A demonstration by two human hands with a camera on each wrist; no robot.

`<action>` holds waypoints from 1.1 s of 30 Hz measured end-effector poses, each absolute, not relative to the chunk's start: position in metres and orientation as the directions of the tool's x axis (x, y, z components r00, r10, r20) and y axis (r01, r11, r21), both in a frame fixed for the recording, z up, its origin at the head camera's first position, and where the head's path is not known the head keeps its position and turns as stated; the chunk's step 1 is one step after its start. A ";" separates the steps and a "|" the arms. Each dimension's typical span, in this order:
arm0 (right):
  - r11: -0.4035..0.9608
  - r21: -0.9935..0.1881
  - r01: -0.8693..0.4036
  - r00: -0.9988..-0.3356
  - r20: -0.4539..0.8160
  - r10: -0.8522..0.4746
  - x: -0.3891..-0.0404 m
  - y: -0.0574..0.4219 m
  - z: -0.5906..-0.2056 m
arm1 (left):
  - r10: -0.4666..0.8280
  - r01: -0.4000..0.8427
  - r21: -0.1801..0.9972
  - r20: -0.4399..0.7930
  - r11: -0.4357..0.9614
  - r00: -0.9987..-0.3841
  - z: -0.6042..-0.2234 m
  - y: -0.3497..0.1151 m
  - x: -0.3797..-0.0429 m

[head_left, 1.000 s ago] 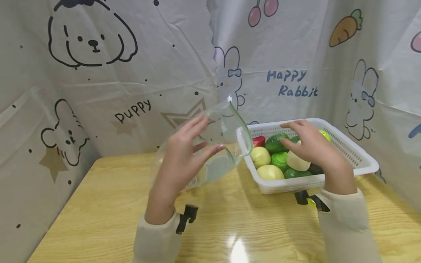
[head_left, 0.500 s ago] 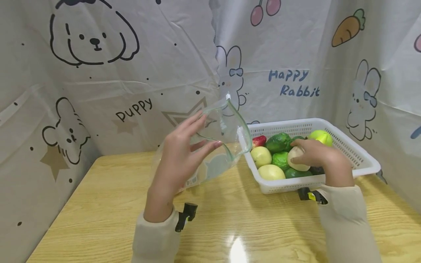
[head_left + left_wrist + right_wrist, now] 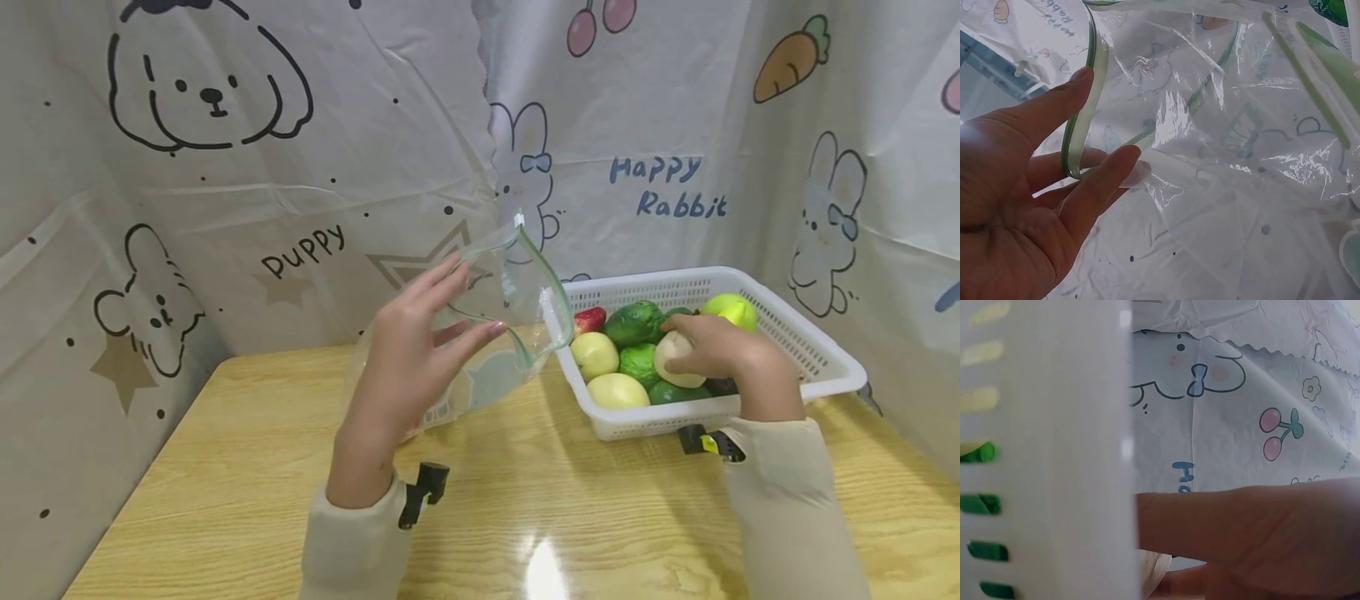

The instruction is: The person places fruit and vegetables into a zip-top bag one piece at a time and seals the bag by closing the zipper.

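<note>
My left hand (image 3: 420, 342) holds a clear zip bag (image 3: 495, 379) by its mouth. In the left wrist view, the green-edged zip rim (image 3: 1087, 106) passes between the thumb and fingers, and the mouth gapes. At the right, my right hand (image 3: 716, 346) reaches into a white plastic basket (image 3: 836, 383) and grips a cream-white, rounded piece of produce (image 3: 671, 358), partly covered by the fingers. The right wrist view shows mostly the basket wall (image 3: 1066, 450), with a sliver of the cream-white piece (image 3: 1154, 572) below the hand.
Around the gripped piece lie a round yellow fruit (image 3: 595, 357), an oval yellow one (image 3: 617, 392), a leafy green ball (image 3: 639, 364), a dark green piece (image 3: 633, 323), a red piece (image 3: 589, 320) and a yellow-green one (image 3: 735, 311). Printed sheets (image 3: 300, 192) enclose the wooden table (image 3: 247, 492).
My right hand has come down from above the basket and its fingers have closed round the cream-white piece. The left hand and the bag are nearly where they were.
</note>
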State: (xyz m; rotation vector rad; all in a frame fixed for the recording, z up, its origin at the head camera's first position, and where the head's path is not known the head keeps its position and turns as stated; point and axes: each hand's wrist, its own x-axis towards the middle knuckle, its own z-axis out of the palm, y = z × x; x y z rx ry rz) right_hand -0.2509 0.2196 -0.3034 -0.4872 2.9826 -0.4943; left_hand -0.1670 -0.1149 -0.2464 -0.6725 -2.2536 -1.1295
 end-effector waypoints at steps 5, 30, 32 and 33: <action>0.889 -0.339 -0.307 -0.944 -0.012 -0.330 -0.250 0.220 -0.302 | 0.198 0.633 0.556 0.647 0.539 -0.737 -0.247 -0.115 -0.167; 0.834 -0.433 -0.341 -0.938 0.212 -0.273 -0.228 0.192 -0.269 | 0.163 0.619 0.514 0.676 0.594 -0.719 -0.247 -0.115 -0.167; 0.816 -0.456 -0.354 -0.930 0.265 -0.256 -0.227 0.185 -0.267 | 0.157 0.611 0.497 0.683 0.616 -0.713 -0.247 -0.115 -0.167; 0.801 -0.473 -0.365 -0.923 0.298 -0.245 -0.226 0.182 -0.266 | 0.156 0.606 0.486 0.686 0.630 -0.711 -0.247 -0.115 -0.167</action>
